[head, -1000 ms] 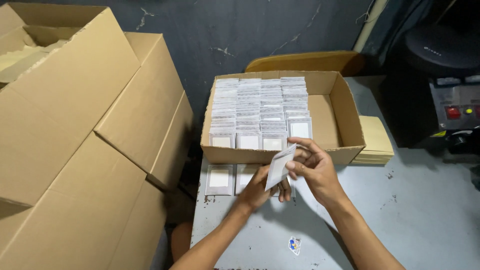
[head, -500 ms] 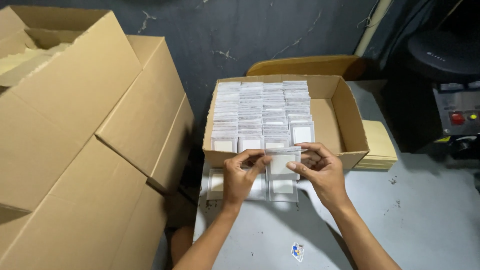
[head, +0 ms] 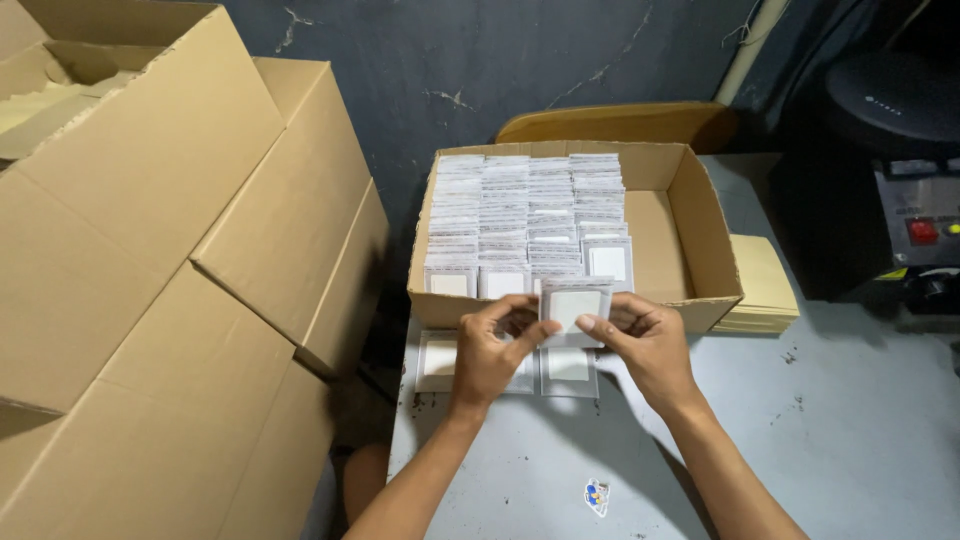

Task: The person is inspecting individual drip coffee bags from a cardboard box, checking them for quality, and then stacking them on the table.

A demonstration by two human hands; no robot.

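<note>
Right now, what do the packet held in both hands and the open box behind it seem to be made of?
The packet looks like glossy clear plastic film around a white insert: its borders shine silvery, though film or foil is hard to tell. The open box looks like matte brown corrugated cardboard, with folded flaps and raw cut edges. Both the left hand and right hand pinch the packet.

stacked cardboard boxes [head: 170,260]; yellow paper stack [head: 762,285]; black machine [head: 890,170]; grey table [head: 850,430]
</note>
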